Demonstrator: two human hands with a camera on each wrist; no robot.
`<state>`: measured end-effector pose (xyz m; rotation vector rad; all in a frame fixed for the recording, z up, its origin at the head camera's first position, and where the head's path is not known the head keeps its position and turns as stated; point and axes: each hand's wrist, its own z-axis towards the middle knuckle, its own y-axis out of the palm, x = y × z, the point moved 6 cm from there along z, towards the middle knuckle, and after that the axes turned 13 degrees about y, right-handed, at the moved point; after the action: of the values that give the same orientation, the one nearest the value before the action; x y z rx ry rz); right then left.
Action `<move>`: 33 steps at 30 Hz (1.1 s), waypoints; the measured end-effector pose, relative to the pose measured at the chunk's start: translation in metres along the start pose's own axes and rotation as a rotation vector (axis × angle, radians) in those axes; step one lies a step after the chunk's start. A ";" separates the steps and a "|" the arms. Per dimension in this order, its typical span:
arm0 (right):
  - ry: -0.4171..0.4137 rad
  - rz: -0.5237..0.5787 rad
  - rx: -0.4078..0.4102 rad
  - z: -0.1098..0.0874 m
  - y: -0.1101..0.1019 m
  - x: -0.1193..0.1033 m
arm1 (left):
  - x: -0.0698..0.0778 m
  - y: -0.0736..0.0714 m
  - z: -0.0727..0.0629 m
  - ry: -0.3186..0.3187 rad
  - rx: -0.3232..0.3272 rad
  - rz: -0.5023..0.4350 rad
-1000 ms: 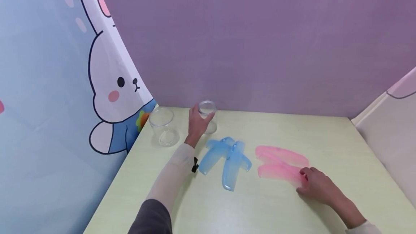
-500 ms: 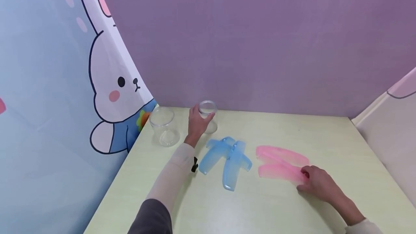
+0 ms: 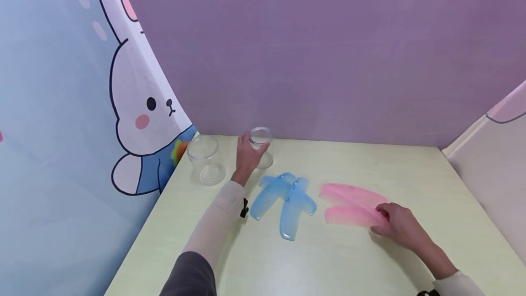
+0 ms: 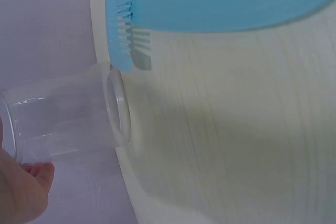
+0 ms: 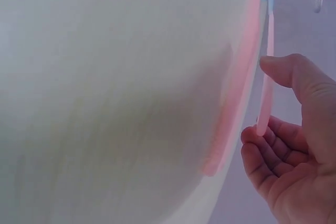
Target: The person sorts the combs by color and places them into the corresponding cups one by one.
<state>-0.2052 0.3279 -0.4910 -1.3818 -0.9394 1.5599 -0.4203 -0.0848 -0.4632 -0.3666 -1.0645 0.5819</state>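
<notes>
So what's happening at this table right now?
A person's left hand grips a small clear jar standing at the back of the pale green table. The right hand pinches the end of a pink comb. Another pink comb, two blue combs and a second clear jar lie nearby.

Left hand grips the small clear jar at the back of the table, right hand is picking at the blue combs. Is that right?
Not quite. The left hand does grip the small clear jar, but the right hand is at the pink combs, its fingers lifting one by its edge. The blue combs lie untouched between the hands, as the head view shows.
</notes>
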 end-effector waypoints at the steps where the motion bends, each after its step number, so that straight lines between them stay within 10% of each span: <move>1: -0.003 0.005 0.009 0.001 -0.001 -0.001 | 0.000 0.000 0.000 -0.001 0.000 0.000; 33: -0.064 0.073 0.011 0.069 -0.017 -0.062 | 0.000 0.001 0.002 -0.009 -0.006 0.009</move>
<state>-0.2689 0.2758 -0.4444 -1.3795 -0.9261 1.6704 -0.4223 -0.0841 -0.4633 -0.3743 -1.0740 0.5888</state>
